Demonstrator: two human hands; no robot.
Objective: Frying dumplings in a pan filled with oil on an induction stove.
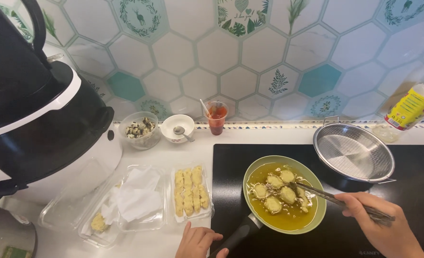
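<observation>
- Head view: the right hand [388, 224] grips metal chopsticks [336, 199]; their tips touch the fried pieces [281, 191] in the green pan [319, 210].
- The left hand [196, 241], fingers curled, rests beside the pan's black handle [233, 236].
- A wire strainer [354, 152] sits behind the pan; a tray of raw sticks [191, 191] lies left of the pan.

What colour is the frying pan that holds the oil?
The frying pan is light green, with a black handle. It shows in the head view.

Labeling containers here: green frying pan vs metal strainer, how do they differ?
The green frying pan holds oil and frying pieces; the metal strainer holds nothing. The pan is solid-walled, the strainer fine mesh. The right hand works chopsticks in the pan; the strainer is untouched. Both sit on the black cooktop.
</observation>
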